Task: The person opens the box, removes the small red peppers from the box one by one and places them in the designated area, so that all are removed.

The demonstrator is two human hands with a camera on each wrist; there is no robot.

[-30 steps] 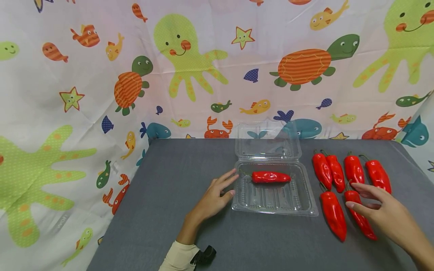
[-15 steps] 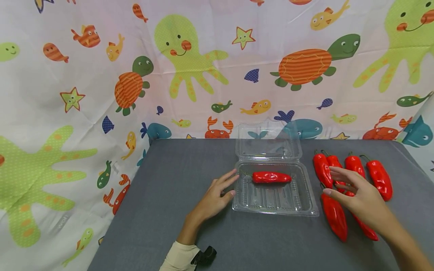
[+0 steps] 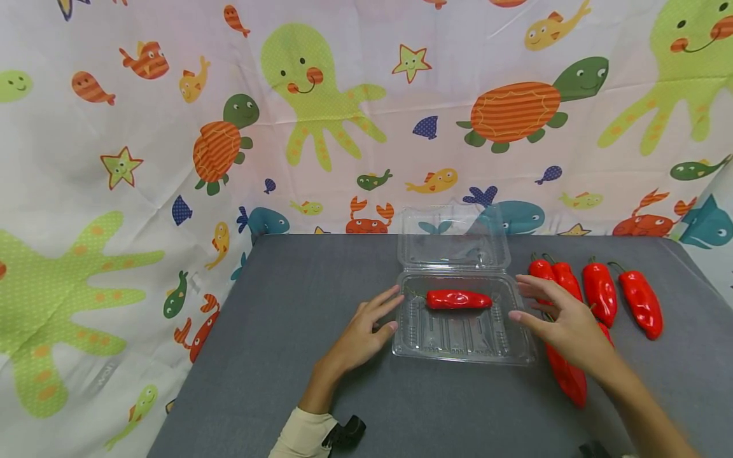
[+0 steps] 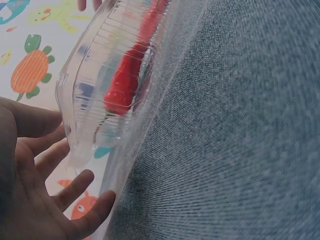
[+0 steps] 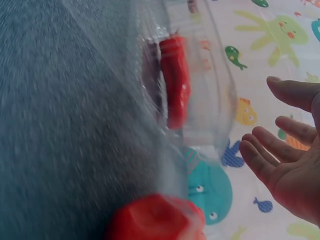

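A clear plastic clamshell container (image 3: 458,337) sits on the table with its lid raised at the back. One red pepper (image 3: 458,299) lies crosswise inside it, its stem to the left. My left hand (image 3: 363,334) is at the container's left side, fingers spread, fingertips right at the rim. Holding nothing, my right hand (image 3: 567,324) hovers by the right edge of the container, its fingers apart and thumb out. Beneath and behind it are several red peppers, partly covered, including one in front (image 3: 569,381). In the right wrist view the right palm (image 5: 295,175) shows bare.
Grey cloth covers the table (image 3: 298,280). At the right lie two uncovered red peppers, one upright (image 3: 599,292) and one slanted (image 3: 641,305). A curtain (image 3: 355,76) printed with sea animals hangs behind the table's back edge. The raised lid (image 3: 452,238) overlaps it.
My right hand has moved left from over the right-hand peppers to the container's right edge. The peppers keep their places, and the left hand and container have stayed put.
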